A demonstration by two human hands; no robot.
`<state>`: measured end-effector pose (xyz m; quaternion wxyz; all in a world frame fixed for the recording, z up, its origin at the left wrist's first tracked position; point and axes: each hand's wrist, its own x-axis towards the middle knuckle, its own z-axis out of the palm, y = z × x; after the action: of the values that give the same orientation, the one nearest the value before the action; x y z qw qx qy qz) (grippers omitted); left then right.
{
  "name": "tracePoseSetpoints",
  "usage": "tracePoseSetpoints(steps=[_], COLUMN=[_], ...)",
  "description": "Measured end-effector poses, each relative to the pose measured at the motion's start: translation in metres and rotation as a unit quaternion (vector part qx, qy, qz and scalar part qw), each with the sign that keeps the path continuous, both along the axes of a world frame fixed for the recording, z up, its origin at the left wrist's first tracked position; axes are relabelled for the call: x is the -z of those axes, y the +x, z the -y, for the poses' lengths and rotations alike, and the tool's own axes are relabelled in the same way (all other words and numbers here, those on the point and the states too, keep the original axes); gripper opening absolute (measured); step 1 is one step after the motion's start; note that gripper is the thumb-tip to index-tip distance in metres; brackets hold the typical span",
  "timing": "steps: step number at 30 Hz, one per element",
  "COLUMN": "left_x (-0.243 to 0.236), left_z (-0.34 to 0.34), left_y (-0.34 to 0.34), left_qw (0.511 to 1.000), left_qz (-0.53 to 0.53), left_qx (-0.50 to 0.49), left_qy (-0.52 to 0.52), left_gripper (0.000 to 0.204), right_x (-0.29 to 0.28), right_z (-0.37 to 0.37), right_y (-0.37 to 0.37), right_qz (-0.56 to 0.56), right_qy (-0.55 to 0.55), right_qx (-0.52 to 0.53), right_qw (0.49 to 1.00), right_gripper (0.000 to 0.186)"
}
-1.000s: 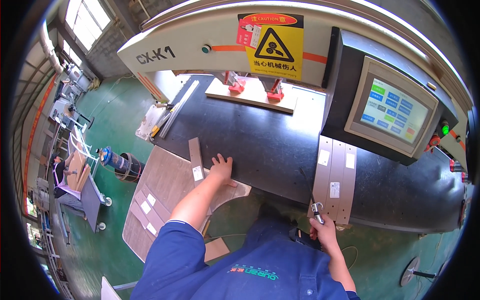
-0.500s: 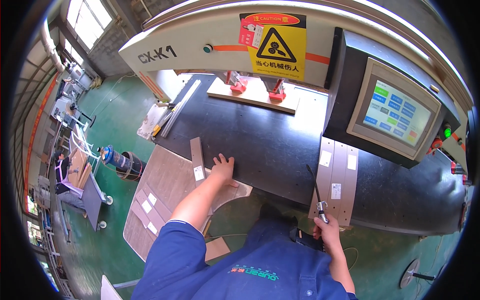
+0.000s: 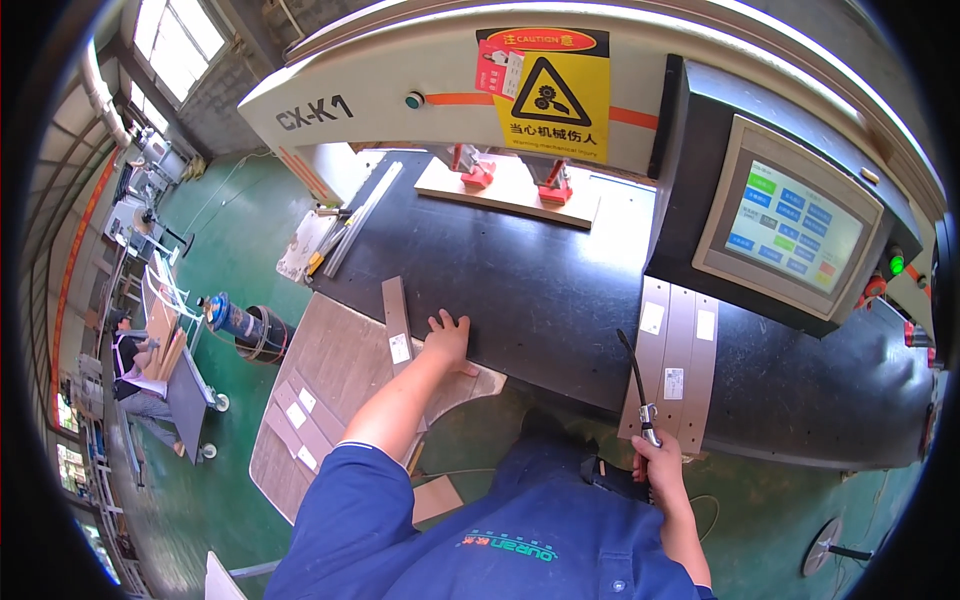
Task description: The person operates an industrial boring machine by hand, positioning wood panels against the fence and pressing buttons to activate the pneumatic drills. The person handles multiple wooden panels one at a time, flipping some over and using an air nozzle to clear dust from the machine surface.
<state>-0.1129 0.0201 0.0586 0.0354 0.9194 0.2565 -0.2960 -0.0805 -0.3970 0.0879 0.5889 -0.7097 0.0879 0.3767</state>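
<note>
My left hand (image 3: 449, 340) is spread on the near edge of the black worktop (image 3: 480, 285), beside a narrow brown board strip (image 3: 396, 310) with a white label. Nothing is in its fingers. In my right hand (image 3: 661, 462) is an air blow gun (image 3: 648, 420), its thin dark nozzle pointing away from me and up. The nozzle stands in front of several labelled brown strips (image 3: 675, 345) lying side by side on the worktop. Under the machine's beam, a pale board (image 3: 510, 195) lies beneath two red-footed clamps (image 3: 553, 192).
A wood-grain panel (image 3: 340, 335) carrying labelled strips sits left of my arm. The control box with a lit touchscreen (image 3: 790, 220) overhangs the worktop at right. Metal bars (image 3: 364, 215) lie at far left. Beyond, a person (image 3: 130, 370) works at a wheeled cart.
My hands stay nearly where they were; the blow gun has shifted very slightly. At far left, the other person's arms and body have moved beside the cart.
</note>
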Motion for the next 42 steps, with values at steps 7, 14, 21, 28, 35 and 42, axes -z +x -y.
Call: tracePoseSetpoints(steps=[7, 14, 21, 28, 35, 42], left_x=[-0.003, 0.0, -0.008, -0.012, -0.006, -0.025], left_z=[0.001, 0.0, 0.001, -0.033, -0.042, -0.06], left_y=[0.003, 0.001, 0.017, 0.118, 0.231, 0.292], left_qw=[1.0, 1.0, 0.999, 0.987, 0.978, 0.948], left_qz=[-0.017, -0.014, -0.041, 0.146, 0.204, 0.273], left_qx=[0.005, 0.002, -0.021, 0.017, 0.035, 0.071], left_qy=[0.002, -0.001, 0.001, -0.059, -0.019, -0.146], left_gripper=[0.121, 0.123, 0.104, 0.069, 0.07, 0.06], right_x=[0.001, -0.003, -0.001, -0.005, -0.019, -0.036], right_z=[0.001, -0.004, 0.007, 0.006, 0.0, -0.029], right_y=[-0.001, -0.003, -0.002, -0.014, -0.026, -0.038], right_qz=[-0.006, -0.009, 0.02, 0.019, -0.005, -0.006], right_qy=[0.015, 0.011, 0.025, 0.001, -0.017, -0.04], right_qx=[0.011, -0.018, 0.058, 0.076, 0.14, 0.203], right_qw=[1.0, 1.0, 0.998, 0.997, 0.99, 0.978], right_gripper=[0.016, 0.016, 0.014, 0.015, 0.015, 0.017])
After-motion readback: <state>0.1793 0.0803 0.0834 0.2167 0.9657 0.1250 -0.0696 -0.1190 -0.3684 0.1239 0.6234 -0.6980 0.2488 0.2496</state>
